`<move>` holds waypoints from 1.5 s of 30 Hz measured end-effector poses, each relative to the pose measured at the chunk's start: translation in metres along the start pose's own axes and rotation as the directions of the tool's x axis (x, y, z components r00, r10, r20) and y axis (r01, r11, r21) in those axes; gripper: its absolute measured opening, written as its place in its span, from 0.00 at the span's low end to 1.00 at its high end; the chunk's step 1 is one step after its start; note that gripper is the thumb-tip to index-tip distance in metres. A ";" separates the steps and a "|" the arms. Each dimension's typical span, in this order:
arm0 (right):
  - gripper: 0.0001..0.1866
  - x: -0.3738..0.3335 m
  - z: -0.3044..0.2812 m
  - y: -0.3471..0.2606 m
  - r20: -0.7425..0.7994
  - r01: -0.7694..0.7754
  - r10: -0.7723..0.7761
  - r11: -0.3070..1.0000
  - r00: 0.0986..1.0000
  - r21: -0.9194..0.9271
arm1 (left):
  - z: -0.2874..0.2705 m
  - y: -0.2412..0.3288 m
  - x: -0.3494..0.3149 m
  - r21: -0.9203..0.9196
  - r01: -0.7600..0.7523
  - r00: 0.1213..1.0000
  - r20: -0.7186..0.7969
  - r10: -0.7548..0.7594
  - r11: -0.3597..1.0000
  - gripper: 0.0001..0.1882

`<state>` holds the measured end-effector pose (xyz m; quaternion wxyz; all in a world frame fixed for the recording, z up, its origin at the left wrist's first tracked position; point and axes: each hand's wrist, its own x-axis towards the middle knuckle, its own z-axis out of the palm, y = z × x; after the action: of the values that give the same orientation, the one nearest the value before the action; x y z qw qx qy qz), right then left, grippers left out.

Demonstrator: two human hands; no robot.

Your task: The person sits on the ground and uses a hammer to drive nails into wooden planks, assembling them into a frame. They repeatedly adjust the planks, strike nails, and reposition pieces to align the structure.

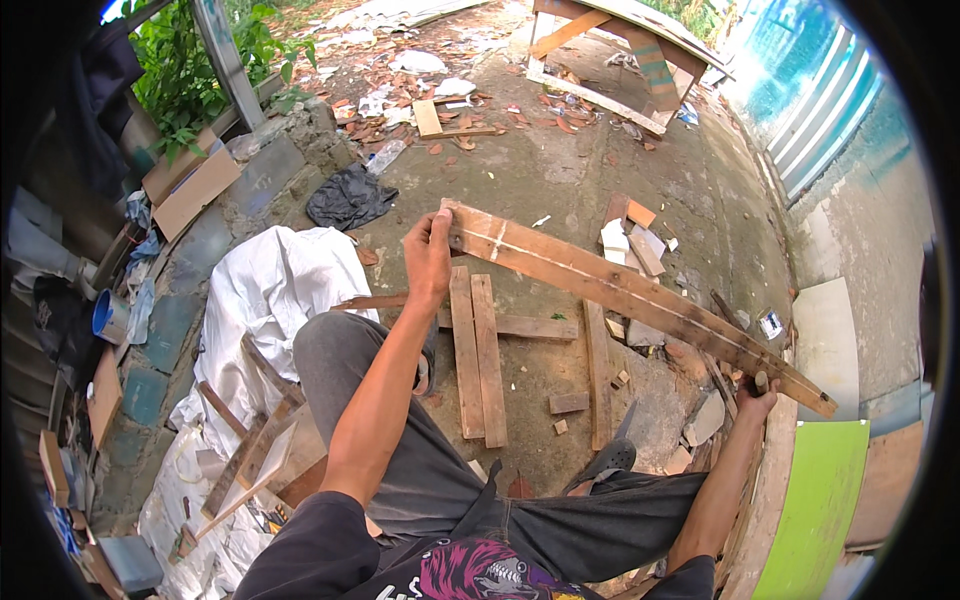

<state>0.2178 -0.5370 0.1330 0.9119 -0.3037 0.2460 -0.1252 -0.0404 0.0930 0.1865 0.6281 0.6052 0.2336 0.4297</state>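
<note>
A long, worn wooden plank [610, 288] slants across the view, from upper left down to the right, with a pale line along its face. My left hand [430, 252] is closed on its upper left end, thumb on the near face. Near the plank's lower right end, my right hand [757, 400] is closed around a short, round-ended wooden handle [762, 381]. The rest of that handled thing is hidden, so its kind is unclear. Between my legs and the plank, two narrow boards [478, 350] lie side by side, touching a crosswise board [537, 327] on the ground.
Another board [597, 375] and small wood blocks [569, 403] lie before me. White sheeting [285, 275] and scrap wood are at my left, near a black plastic bag [351, 196]. A wooden table [640, 60] stands far off; a green panel [812, 510] is at right.
</note>
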 end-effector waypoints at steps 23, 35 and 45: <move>0.28 -0.006 0.003 0.000 -0.025 0.016 -0.016 1.000 1.000 -0.001 | -0.017 0.011 -0.002 0.420 -0.126 0.991 0.008 0.135 0.899 0.30; 0.23 -0.010 0.003 0.027 -0.137 -0.153 0.150 0.988 0.979 -0.012 | -0.012 0.029 -0.006 -0.320 0.264 0.964 0.113 -0.240 0.910 0.31; 0.24 0.007 -0.019 0.045 -0.272 -0.222 0.168 0.957 0.948 -0.184 | -0.022 0.070 -0.015 -0.147 0.366 0.911 0.257 -0.322 0.919 0.36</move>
<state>0.2172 -0.5131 0.0898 0.8432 -0.3548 0.4015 -0.0448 -0.0838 0.0858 0.2471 0.7720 0.5362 0.2210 0.2601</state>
